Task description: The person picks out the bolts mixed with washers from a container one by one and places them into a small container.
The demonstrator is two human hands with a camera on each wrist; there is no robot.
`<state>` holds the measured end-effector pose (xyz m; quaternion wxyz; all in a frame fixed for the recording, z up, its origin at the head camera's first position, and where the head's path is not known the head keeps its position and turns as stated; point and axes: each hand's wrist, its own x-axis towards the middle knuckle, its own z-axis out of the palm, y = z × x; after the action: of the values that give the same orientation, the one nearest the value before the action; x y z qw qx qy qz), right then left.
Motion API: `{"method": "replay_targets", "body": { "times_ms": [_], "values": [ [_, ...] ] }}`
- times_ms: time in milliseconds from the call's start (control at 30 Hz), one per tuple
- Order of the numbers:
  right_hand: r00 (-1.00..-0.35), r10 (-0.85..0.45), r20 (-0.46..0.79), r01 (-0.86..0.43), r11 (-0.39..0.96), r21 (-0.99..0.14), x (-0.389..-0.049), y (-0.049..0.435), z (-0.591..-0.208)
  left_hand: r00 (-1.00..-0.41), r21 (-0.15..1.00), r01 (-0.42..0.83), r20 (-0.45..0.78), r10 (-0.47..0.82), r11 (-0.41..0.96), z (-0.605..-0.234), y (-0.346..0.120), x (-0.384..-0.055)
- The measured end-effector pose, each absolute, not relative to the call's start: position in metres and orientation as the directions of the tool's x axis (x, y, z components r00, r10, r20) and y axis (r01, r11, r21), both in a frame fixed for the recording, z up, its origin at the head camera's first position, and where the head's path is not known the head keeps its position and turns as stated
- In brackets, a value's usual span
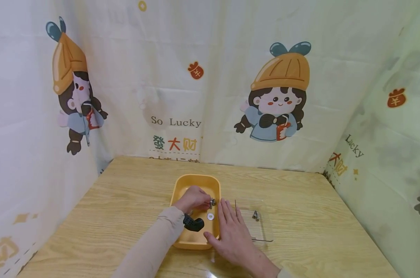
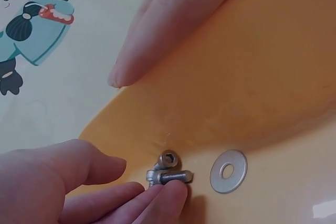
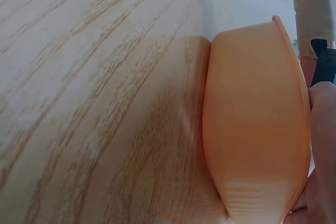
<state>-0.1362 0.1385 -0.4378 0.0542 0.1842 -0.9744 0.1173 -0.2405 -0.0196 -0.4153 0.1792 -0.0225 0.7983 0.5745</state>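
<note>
An orange tray (image 1: 192, 246) stands on the table, tilted-looking only in the wrist views. My left hand (image 1: 194, 199) reaches into it, its fingers touching several socket-head bolts (image 2: 176, 176) near the right wall. In the left wrist view the thumb stays apart from the bolts, while a fingertip overlaps one of them. A flat metal washer (image 1: 210, 216) lies in the tray close to the bolts. My right hand (image 1: 233, 235) rests along the tray's right rim, fingers straight and thumb over the edge. The right wrist view shows the tray's outer wall (image 3: 254, 114) with that hand at its rim.
Right of the tray is a clear plastic container (image 1: 265, 227) with a few bolts (image 1: 256, 216) in it. A thin hex key (image 1: 262, 240) lies along its near edge. A black wrist device (image 1: 194, 224) sits by the left sleeve. A printed curtain (image 1: 223, 96) stands behind the table.
</note>
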Motion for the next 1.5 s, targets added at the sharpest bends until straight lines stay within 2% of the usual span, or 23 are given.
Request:
{"method": "replay_targets", "body": {
  "times_ms": [700, 1500],
  "values": [
    [-0.926, -0.342, 0.159, -0.370, 0.907, -0.202, -0.136, 0.138, -0.439, -0.920, 0.913, -0.285, -0.346, 0.184, 0.291, -0.423, -0.007, -0.245],
    [-0.929, -0.347, 0.132, -0.367, 0.909, -0.198, -0.138, 0.138, -0.438, -0.935, 0.940, -0.278, -0.312, 0.170, 0.198, -0.433, -0.002, -0.241]
  ]
}}
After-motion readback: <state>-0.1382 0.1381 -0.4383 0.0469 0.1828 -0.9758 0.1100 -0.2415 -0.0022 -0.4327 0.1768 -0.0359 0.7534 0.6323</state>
